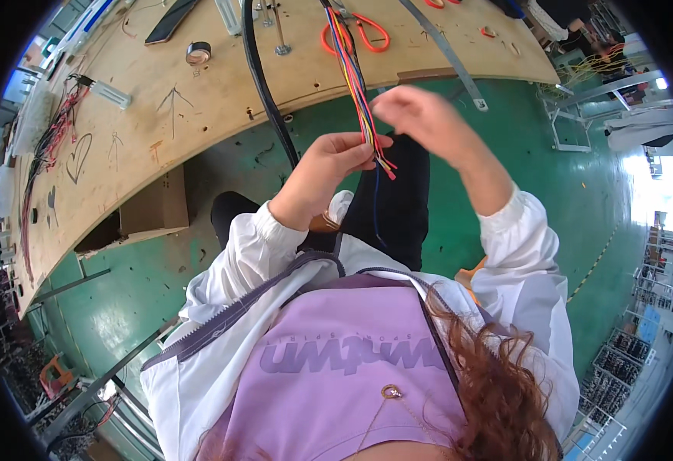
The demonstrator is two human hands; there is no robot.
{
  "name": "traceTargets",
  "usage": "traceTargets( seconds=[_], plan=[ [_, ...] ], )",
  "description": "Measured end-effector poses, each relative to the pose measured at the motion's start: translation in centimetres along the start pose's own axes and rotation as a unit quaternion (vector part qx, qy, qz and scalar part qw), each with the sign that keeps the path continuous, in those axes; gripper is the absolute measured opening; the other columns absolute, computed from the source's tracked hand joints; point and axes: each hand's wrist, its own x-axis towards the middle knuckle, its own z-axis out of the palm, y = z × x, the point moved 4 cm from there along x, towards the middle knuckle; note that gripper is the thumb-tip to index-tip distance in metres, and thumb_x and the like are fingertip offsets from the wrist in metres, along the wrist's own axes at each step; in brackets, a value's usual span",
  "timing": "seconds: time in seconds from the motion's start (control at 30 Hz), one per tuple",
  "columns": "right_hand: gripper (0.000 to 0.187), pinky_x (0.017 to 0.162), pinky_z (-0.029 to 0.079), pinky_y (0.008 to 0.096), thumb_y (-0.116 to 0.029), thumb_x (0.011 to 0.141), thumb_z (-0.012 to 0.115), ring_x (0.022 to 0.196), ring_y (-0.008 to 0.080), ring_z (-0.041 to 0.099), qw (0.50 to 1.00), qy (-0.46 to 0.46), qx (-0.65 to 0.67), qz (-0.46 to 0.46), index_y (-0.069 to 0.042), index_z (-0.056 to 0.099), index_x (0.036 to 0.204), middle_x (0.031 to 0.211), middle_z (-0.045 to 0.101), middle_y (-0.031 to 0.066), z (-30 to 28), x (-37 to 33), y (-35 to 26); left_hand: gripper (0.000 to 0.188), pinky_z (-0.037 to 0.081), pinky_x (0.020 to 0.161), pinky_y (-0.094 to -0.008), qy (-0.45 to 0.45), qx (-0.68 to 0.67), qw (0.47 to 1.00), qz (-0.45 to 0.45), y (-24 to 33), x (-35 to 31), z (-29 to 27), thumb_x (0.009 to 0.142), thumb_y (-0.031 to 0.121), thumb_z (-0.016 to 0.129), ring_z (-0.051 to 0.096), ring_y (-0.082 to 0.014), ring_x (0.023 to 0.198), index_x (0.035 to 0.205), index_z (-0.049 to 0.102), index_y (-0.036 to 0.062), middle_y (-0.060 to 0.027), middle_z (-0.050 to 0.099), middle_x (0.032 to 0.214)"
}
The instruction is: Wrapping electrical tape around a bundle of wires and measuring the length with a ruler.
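Note:
My left hand (344, 157) pinches a bundle of thin coloured wires (358, 92) close to its lower ends, between thumb and fingers. Red, yellow, blue and other strands run down from the far table edge, and their loose ends fan out below the grip. One dark blue wire (377, 200) dangles lower than the others, over my dark trouser leg. Just right of the bundle is my right hand (421, 115), raised and smeared by motion; whether its fingers touch a strand is unclear.
On the wooden table (221, 92) lie orange-handled scissors (382, 38), a metal strip (448, 58), a tape roll (198, 52) and a dark flat object (171, 21). A thick black cable (263, 88) hangs over the edge. Another wire harness (48, 142) lies left. Below stands a cardboard box (163, 201).

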Motion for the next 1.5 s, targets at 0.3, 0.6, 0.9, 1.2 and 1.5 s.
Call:
traceTargets(
  seconds=[0.3,0.6,0.9,1.2,1.5],
  plan=[
    [0.020,0.062,0.041,0.0211,-0.021,0.081,0.061,0.065,0.0060,0.051,0.985,-0.021,0.145,0.088,-0.002,0.058,0.079,0.073,0.059,0.0018,1.9,0.4,1.3,0.012,0.046,0.074,-0.0259,0.063,-0.057,0.996,0.013,-0.5,-0.5,-1.9,0.082,0.012,0.058,0.054,-0.0100,0.071,0.088,0.056,0.0008,-0.0030,0.057,0.078],
    [0.020,0.048,0.039,0.0196,-0.023,0.085,0.057,0.053,0.0067,0.048,0.942,-0.069,0.295,0.147,-0.004,0.056,0.083,0.067,0.054,0.0001,3.1,0.5,1.2,0.006,0.047,0.072,-0.0273,0.009,-0.188,0.982,-0.029,-1.2,0.0,-2.4,0.083,0.009,0.053,0.056,-0.0128,0.069,0.080,0.054,0.0038,-0.0050,0.057,0.075],
    [0.018,0.042,0.034,0.0175,-0.020,0.086,0.057,0.050,0.0044,0.046,0.943,-0.042,0.311,0.111,-0.002,0.057,0.083,0.067,0.053,-0.0002,3.4,0.8,1.9,0.008,0.042,0.070,-0.0245,0.001,-0.139,0.990,-0.035,-1.1,0.0,-2.1,0.083,0.013,0.054,0.054,-0.0109,0.069,0.080,0.055,0.0054,-0.0028,0.057,0.074],
    [0.018,0.048,0.040,0.0182,-0.019,0.087,0.053,0.052,0.0070,0.050,0.910,-0.100,0.392,0.090,-0.001,0.056,0.090,0.074,0.057,0.0027,4.0,-0.1,1.6,0.017,0.041,0.073,-0.0237,-0.011,-0.050,0.998,0.029,-0.3,-1.2,-1.2,0.087,0.017,0.053,0.052,-0.0090,0.075,0.092,0.057,0.0013,-0.0016,0.058,0.081],
    [0.023,0.058,0.044,0.0218,-0.016,0.081,0.061,0.067,0.0080,0.055,0.897,-0.147,0.413,0.062,-0.002,0.056,0.099,0.084,0.058,0.0027,5.0,0.2,3.3,0.016,0.042,0.070,-0.0239,0.062,0.138,0.979,0.133,-0.7,-2.3,-1.1,0.088,0.013,0.052,0.052,-0.0097,0.074,0.091,0.054,-0.0026,-0.0037,0.058,0.082]
  ],
)
